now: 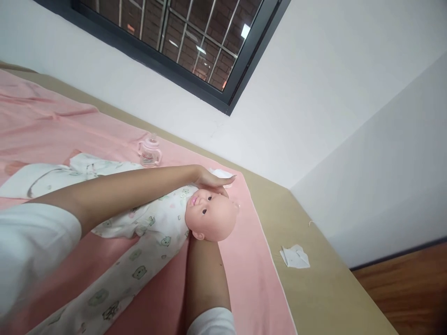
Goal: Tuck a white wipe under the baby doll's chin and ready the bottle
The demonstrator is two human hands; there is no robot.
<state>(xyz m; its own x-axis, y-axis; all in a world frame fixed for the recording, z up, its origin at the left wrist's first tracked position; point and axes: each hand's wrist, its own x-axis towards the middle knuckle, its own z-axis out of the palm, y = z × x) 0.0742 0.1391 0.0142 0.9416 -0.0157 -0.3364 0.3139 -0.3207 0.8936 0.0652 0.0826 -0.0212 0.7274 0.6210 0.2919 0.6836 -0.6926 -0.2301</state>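
Observation:
A baby doll (209,215) in a white printed sleepsuit (153,223) lies on a pink sheet (244,270), its bald head towards the right. My left hand (209,179) reaches across its chest and rests by the top of its face, fingers pressed on a white wipe (222,173). My right forearm (204,274) comes up from below. That hand is tucked under the doll's head and neck, cradling them, and is almost wholly hidden.
A clear baby bottle with handles (149,151) stands on the sheet behind the doll. A crumpled white tissue (295,257) lies on the tan mattress (314,288) right of the sheet. White walls and a dark-framed window (195,51) lie beyond; wooden floor (408,288) is at right.

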